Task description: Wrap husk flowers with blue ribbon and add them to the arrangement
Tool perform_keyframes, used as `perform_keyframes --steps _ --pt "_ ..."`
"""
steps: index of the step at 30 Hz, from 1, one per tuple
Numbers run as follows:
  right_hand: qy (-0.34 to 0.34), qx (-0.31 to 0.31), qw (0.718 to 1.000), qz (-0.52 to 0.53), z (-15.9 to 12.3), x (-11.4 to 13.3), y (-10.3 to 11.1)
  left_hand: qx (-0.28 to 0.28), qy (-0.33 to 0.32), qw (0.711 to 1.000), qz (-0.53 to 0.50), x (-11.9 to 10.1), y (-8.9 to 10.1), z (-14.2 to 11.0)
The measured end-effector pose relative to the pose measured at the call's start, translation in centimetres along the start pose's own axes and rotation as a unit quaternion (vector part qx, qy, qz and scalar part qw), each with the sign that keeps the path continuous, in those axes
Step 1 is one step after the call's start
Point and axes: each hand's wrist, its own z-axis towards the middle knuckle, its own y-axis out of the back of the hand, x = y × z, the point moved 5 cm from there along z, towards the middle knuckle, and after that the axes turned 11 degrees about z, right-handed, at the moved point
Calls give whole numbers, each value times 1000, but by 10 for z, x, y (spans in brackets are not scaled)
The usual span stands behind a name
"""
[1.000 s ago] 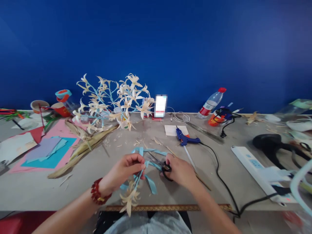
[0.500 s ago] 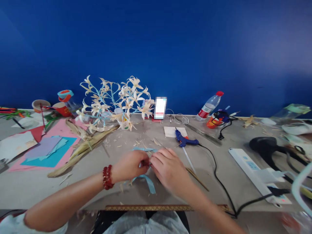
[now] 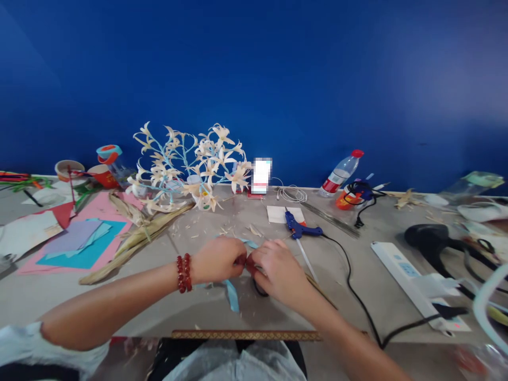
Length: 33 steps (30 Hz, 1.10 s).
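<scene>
Near the desk's (image 3: 159, 312) front edge, our left hand (image 3: 218, 260) and right hand (image 3: 278, 267) pinch something we cannot identify, and light tension should flatten the blue ribbon (image 3: 232, 296).

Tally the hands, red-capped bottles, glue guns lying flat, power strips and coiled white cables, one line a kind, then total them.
Hands: 2 (left hand, right hand)
Red-capped bottle: 1
Glue gun lying flat: 1
Power strip: 1
Coiled white cable: 1
Total: 6
</scene>
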Motion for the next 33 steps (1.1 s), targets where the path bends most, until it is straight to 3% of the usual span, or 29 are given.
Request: perform_keyframes --steps 8,12,15,17,18,19,21,23,25,27,28,33 --pt "-26 -34 997 61 4 -11 -8 12 -28 999 8 -4 4 11" --pt "-42 -55 989 133 3 -17 -4 -17 -51 999 -3 -6 29 10" --pt "-62 -63 964 250 2 -29 0 -161 -69 982 -71 -7 70 -16" --pt "-87 -73 934 339 0 -39 0 -307 -40 942 -130 -6 91 -48" --pt "-102 -79 915 382 -1 -43 0 -360 -23 919 -159 -6 92 -63" --pt "-117 -85 894 425 -2 -47 -1 -380 -23 904 -196 -9 85 -75" --pt "-136 -87 842 515 -3 -49 -6 -318 -33 907 -274 -17 53 -82" --pt "-145 -80 788 593 -4 -46 -12 -237 47 904 -353 -17 11 -75" --pt "-142 -62 754 639 -3 -39 -19 -215 125 846 -472 -9 -24 -62" --pt "-134 -40 744 654 -2 -32 -26 -240 147 776 -564 0 -41 -49" --pt "-131 -31 742 656 -1 -30 -30 -235 151 761 -585 3 -46 -43" --pt "-135 -28 759 637 4 -34 -43 -215 146 740 -621 14 -51 -30"
